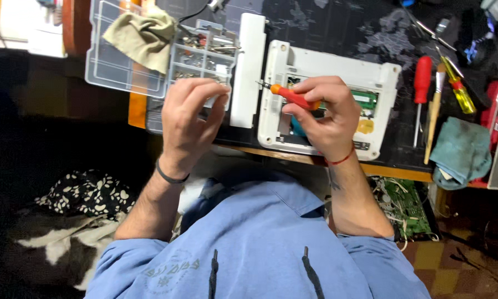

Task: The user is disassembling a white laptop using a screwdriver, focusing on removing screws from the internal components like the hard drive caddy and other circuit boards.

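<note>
My right hand [325,116] grips a small orange-handled screwdriver [291,96] whose metal tip points left, held over an opened white device case [386,77] with a green circuit board [366,99] showing inside. My left hand [190,113] is raised beside it with fingertips pinched together near the clear parts organiser [202,55]; whether something tiny sits between the fingers cannot be told. A long white cover piece [249,66] lies between the organiser and the case.
A beige cloth [141,36] lies on the organiser's open lid. To the right lie a red screwdriver [422,83], a wooden-handled tool [434,113], a yellow screwdriver [460,91] and a teal cloth [460,152]. A green circuit board [404,205] sits below the desk edge.
</note>
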